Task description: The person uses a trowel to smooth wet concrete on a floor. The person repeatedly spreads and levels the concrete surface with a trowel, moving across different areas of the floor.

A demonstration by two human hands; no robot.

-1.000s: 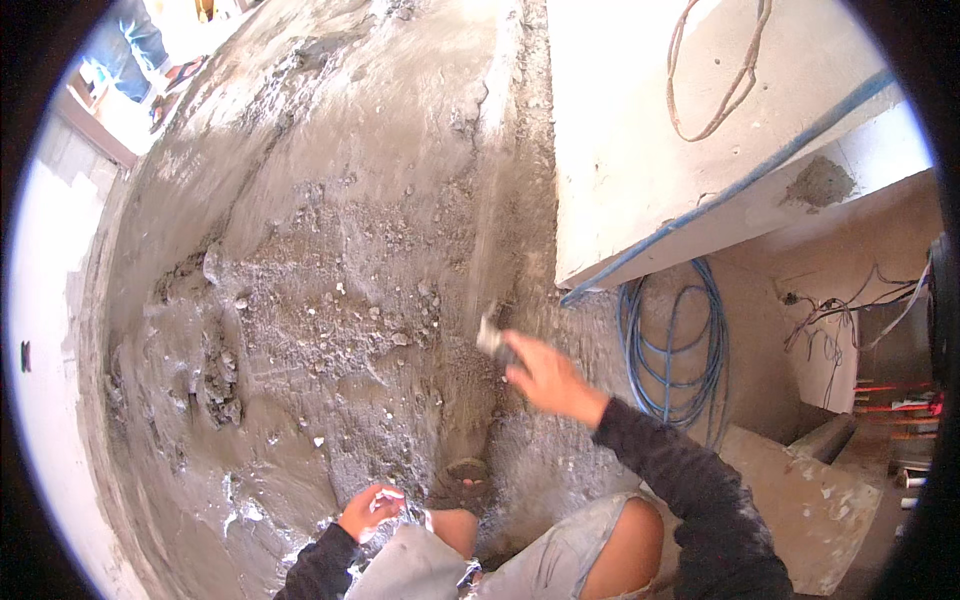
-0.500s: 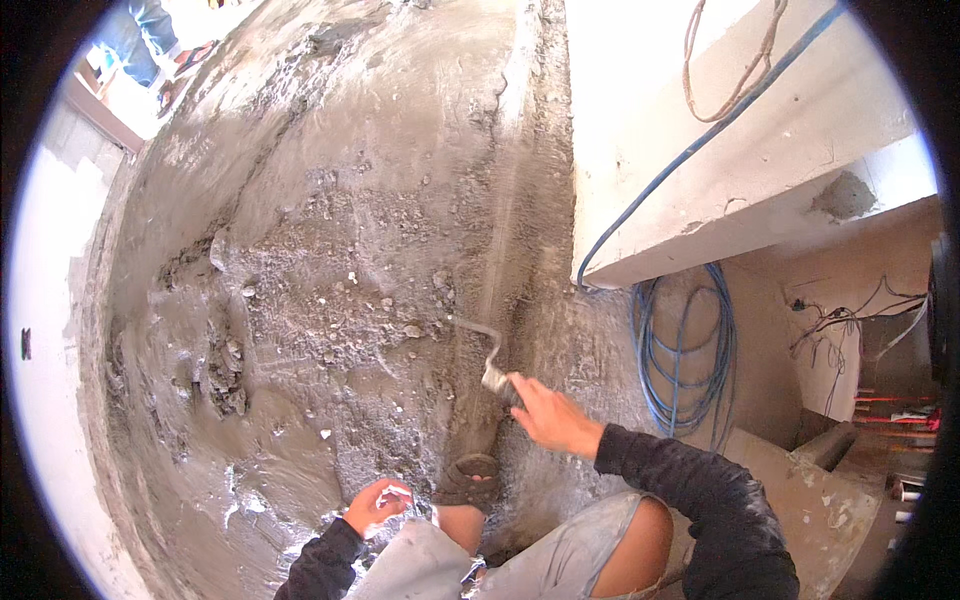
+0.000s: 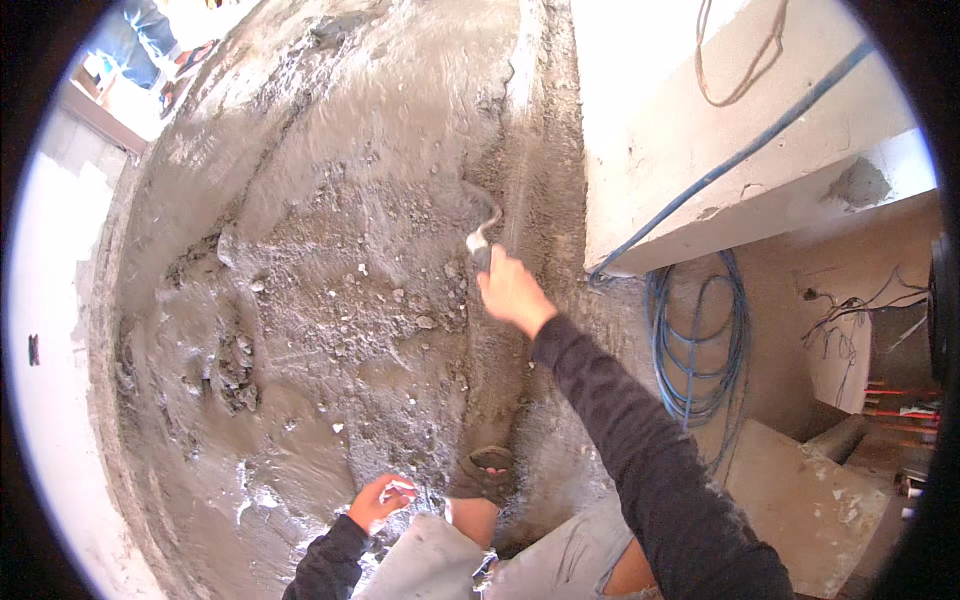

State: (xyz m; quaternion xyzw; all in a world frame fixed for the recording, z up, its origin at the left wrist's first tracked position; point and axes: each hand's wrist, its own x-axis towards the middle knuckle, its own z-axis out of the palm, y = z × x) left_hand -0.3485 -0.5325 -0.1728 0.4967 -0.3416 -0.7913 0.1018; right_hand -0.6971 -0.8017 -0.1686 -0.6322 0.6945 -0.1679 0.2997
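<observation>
My right hand (image 3: 512, 290) grips the dark handle of a trowel (image 3: 480, 243). Its bent neck and mud-coated blade reach forward onto the wet grey cement (image 3: 330, 230), which is rough and pebbly in the middle and smoother toward the far end and left. My left hand (image 3: 384, 500) hovers low by my left knee, fingers loosely curled and apart, with pale smears on the fingertips and no tool visible in it. My sandalled foot (image 3: 480, 470) rests on the cement between the hands.
A white raised block (image 3: 660, 120) with blue and brown cables stands at right, a coil of blue cable (image 3: 690, 350) below it. Loose wires and red pipes (image 3: 890, 415) are far right. A white wall (image 3: 60, 300) runs along the left. Another person's jeans-clad legs (image 3: 130, 55) show top left.
My right hand first drew the trowel back toward me, then swept it forward and slightly left, farther up the cement. My left hand has shifted only slightly.
</observation>
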